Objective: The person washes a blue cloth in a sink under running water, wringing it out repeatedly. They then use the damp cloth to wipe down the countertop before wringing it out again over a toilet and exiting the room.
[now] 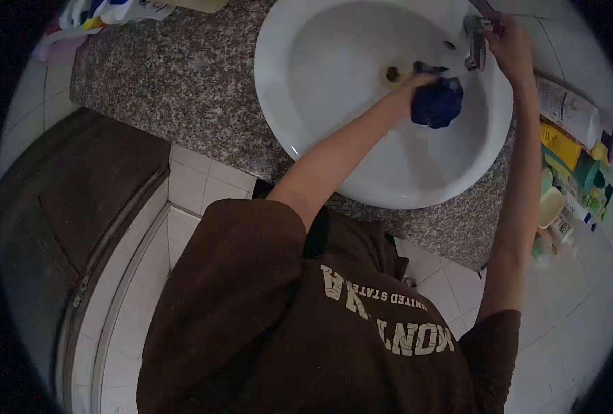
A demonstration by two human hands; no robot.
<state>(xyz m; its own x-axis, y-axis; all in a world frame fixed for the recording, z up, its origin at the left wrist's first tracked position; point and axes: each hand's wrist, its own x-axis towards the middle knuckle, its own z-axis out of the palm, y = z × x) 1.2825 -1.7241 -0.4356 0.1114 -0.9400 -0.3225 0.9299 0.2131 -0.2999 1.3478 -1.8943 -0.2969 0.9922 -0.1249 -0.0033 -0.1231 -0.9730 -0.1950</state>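
My brown shirt is closest. Left hand grips blue cloth in the sink, right hand at its faucet, can't tell if closed. Rinsing, I guess; calls for faucet control.

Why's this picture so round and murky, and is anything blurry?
Head view: the black surround and curving edges suggest a very wide lens; head view: light is dim, so dark shirt folds lose detail; head view: the blue item looks soft, perhaps from motion or low light.
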